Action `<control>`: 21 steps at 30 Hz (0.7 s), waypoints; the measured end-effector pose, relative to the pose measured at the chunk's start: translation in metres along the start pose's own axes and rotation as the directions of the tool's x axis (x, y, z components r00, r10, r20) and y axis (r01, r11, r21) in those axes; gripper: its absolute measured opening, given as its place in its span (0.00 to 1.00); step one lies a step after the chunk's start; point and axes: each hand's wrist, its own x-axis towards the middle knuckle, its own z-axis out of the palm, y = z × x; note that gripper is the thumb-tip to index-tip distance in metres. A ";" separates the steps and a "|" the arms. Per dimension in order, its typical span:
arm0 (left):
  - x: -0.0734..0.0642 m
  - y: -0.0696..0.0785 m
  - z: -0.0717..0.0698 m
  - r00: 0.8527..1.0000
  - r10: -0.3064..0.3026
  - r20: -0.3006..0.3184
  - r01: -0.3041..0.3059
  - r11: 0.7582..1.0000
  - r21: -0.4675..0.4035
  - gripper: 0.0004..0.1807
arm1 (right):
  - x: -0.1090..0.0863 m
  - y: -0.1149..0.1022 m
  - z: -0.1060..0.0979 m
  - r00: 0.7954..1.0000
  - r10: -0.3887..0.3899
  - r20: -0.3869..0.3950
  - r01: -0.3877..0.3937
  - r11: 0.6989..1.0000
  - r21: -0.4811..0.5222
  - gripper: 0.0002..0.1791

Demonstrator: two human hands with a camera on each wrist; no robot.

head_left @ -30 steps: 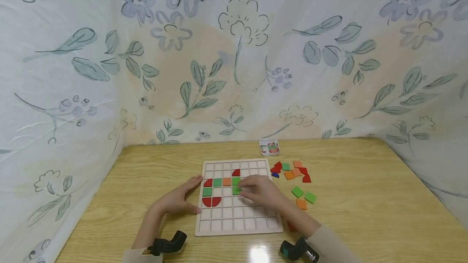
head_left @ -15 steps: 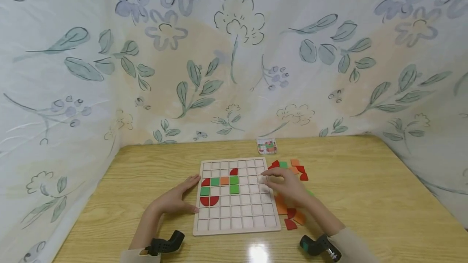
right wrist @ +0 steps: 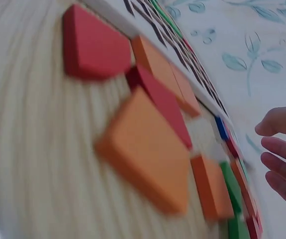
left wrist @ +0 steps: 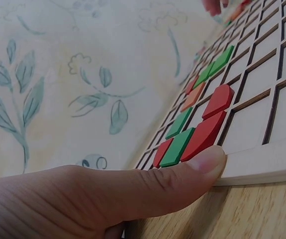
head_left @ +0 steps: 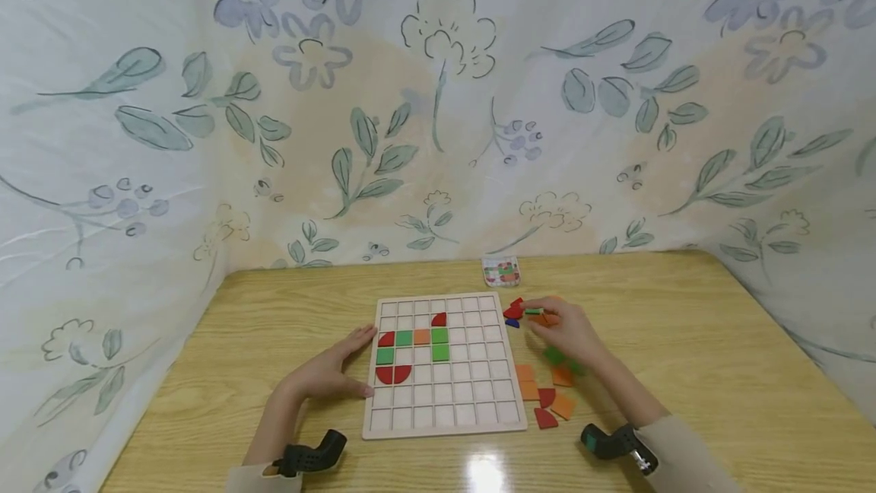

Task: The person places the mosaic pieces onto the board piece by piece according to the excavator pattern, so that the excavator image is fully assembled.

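Note:
My left hand (head_left: 335, 373) rests at the left edge of a pale wooden grid board (head_left: 445, 395). Its thumb (left wrist: 182, 174) touches the rim in the left wrist view. Red, green and orange tiles fill some cells, among them a light green square (head_left: 440, 353) and two red quarter-rounds (head_left: 393, 374). Off the board's upper right side, my right hand (head_left: 569, 332) hovers over loose tiles, fingers apart around a green tile (head_left: 533, 312). In the right wrist view no tile shows between those fingers.
Loose orange tiles (head_left: 527, 385) and red quarter-rounds (head_left: 545, 418) lie along the board's right side. A dark blue piece (head_left: 512, 322) sits beside red ones (head_left: 513, 312). Behind the board lies a small pattern card (head_left: 502, 271). Floral cloth (head_left: 438, 135) hangs at the back.
My right hand has left the light green squares on the board and moved right to the loose tiles beyond its upper right side. The left hand stays at the edge.

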 end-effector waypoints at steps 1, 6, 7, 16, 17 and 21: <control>0.000 0.000 0.000 1.000 0.000 -0.003 0.000 1.000 0.002 0.54 | -0.001 0.003 -0.003 1.000 0.001 -0.009 -0.001 1.000 -0.015 0.16; 0.000 0.000 0.002 1.000 -0.003 -0.006 0.003 1.000 0.000 0.54 | -0.009 0.019 -0.019 0.997 0.071 -0.023 -0.072 0.997 -0.038 0.17; 0.000 0.000 0.001 1.000 -0.005 -0.005 0.005 1.000 -0.002 0.54 | -0.010 0.022 -0.022 0.996 0.088 -0.026 -0.089 0.995 -0.040 0.17; -0.001 0.001 0.001 1.000 -0.006 -0.003 0.006 1.000 -0.008 0.54 | -0.011 0.038 -0.031 0.988 0.153 0.015 -0.152 0.985 -0.080 0.17; -0.001 0.001 0.001 1.000 -0.005 -0.002 0.005 1.000 -0.009 0.54 | -0.010 0.038 -0.030 0.987 0.159 0.021 -0.156 0.984 -0.083 0.17; 0.000 0.002 0.001 1.000 -0.004 -0.002 0.004 1.000 -0.004 0.54 | -0.006 0.036 -0.028 0.981 0.193 0.028 -0.190 0.977 -0.098 0.18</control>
